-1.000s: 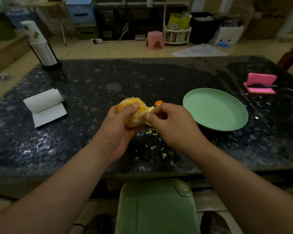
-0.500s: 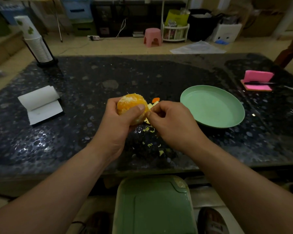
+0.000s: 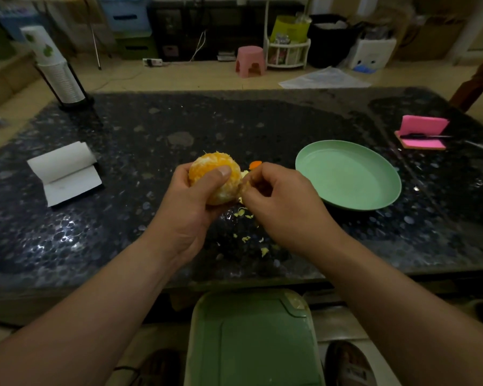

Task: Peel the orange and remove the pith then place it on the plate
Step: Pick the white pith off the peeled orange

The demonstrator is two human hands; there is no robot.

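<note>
1. While the left hand (image 3: 190, 210) cups the orange (image 3: 215, 174) above the table (image 3: 140, 140), thumb pressed across its near face, the fruit is held off the surface, left of the plate (image 3: 346, 176)
2. Orange: rind looks fully off; pale pith patches remain on the top and lower right
3. Right hand (image 3: 285, 207): fingers curled tight, thumb and forefinger pinching a pith shred (image 3: 244, 174) at the orange's right flank
4. Key relation: the shred lies on the side facing the right hand, so the pull should run rightward, away from the left hand's hold; the right hand is also nearer the plate
5. Judgement: pith removal under way; plate bare, placement not yet due
6. Pith scraps (image 3: 246, 239) and a peel bit (image 3: 255, 164) lie on the table around the hands
</note>
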